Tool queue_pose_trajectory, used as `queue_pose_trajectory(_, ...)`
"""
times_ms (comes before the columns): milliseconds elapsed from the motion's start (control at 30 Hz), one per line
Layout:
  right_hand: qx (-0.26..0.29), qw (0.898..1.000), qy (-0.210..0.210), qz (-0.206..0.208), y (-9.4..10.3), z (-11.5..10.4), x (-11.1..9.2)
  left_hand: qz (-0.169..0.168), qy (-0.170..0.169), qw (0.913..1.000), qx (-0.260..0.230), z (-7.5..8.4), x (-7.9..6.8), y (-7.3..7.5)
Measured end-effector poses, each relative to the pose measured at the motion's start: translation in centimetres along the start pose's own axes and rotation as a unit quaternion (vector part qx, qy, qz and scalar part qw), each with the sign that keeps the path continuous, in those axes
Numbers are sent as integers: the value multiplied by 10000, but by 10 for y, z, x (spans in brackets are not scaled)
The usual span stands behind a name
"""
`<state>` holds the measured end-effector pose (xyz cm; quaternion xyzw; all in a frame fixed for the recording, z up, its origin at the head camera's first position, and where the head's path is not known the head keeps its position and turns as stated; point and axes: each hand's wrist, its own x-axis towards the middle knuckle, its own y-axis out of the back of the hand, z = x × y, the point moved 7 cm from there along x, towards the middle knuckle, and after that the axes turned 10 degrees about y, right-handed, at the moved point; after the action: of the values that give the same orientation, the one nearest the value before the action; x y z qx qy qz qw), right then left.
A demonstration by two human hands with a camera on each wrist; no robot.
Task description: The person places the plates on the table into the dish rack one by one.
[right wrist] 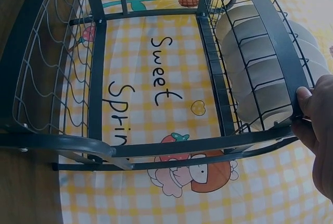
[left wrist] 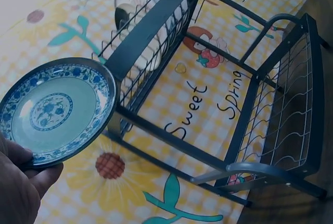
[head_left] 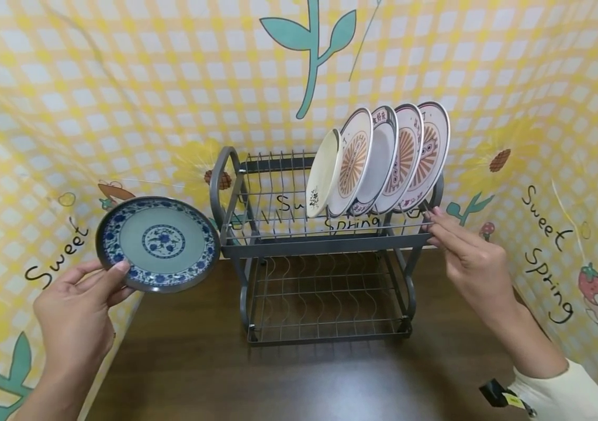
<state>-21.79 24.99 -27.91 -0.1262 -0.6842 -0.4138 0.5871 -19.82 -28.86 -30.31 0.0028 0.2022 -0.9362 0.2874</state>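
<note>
My left hand point(head_left: 80, 307) pinches a plate with a blue floral rim point(head_left: 193, 240) by its lower left edge, thumb on top and fingers beneath. That plate is just left of a dark grey two-tier dish rack point(head_left: 304, 248), its face tilted toward the head view. My right hand point(head_left: 469, 260) grips the front right corner of the rack's upper tier; in the right wrist view, the thumb point(right wrist: 304, 98) lies over the rail. Several patterned plates point(head_left: 432, 152) stand on edge in the right half of the upper tier, a small cream plate point(head_left: 322, 175) leftmost among them.
The lower tier point(head_left: 330, 292) has wavy wire dividers and stands on a brown wooden surface point(head_left: 325, 380). Yellow checked cloth point(head_left: 172, 76) with printed flowers and lettering covers the back and sides. A black strap piece point(head_left: 494, 393) is at the right sleeve.
</note>
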Motion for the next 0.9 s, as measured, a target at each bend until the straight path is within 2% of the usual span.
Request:
queue_pose_trajectory(200,35,10000,-77,6,0,0,0,-50,-414,9990,155,5,-14,-19)
queue_pose_trajectory(300,31,9999,-95,94,1,0,1,-112,-601,9973,404,6,-22,-29)
queue_pose_trajectory(533,17,9998,-102,174,1,0,3,-256,-659,9914,1105,5,-36,-51)
queue_pose_trajectory(767,23,9998,-64,163,1,-2,3,-514,-801,9774,1885,6,-46,-74)
queue_pose_trajectory(900,31,9999,-88,70,1,-2,2,-725,-956,9714,2050,6,-52,-86)
